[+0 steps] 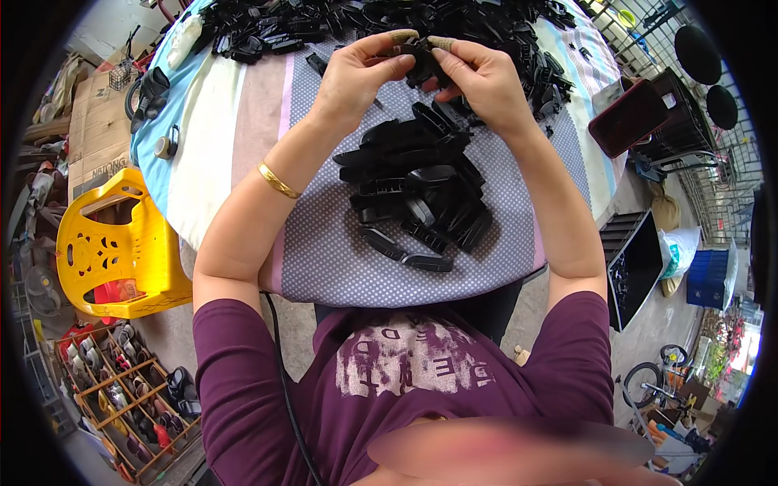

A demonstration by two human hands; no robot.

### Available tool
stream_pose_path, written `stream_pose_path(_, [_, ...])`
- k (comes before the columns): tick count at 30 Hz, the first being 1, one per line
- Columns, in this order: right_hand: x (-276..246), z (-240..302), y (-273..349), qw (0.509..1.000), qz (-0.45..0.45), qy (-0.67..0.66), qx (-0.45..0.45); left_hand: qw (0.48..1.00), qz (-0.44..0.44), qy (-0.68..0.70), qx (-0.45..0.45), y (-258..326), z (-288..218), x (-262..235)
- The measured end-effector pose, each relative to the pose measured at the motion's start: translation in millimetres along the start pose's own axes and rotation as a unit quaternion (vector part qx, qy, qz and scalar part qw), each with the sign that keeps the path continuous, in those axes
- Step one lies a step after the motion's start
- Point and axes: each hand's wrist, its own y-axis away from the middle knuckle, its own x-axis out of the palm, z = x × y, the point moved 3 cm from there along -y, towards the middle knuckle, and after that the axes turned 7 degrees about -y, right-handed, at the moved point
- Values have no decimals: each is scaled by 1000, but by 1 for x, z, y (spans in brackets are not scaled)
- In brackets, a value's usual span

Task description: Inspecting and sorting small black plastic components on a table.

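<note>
At the far side of the table, both my hands meet over a small black plastic part; its exact kind is hard to make out. My left hand pinches it from the left between thumb and index finger. From the right, my right hand pinches it the same way. Yellowish coverings wrap some of my fingertips. Just nearer to me lies a loose heap of black plastic pieces, curved and elongated. A larger pile of similar black parts spreads along the far edge, beyond my hands.
A dotted grey-and-striped cloth covers the table. Phone-like dark red case stands at the right edge. A black bin sits below on the right, a yellow plastic chair on the left. A cable runs down beside my left arm.
</note>
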Motion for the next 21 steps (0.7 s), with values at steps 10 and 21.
stream_pose_path(10, [9,1,3,890,-85,326,-307,993,-31,97,-64,10,-5,15])
stream_pose_path(21, [11,-6,3,992,49,107,40,999,4,31,16,4,-13,-3])
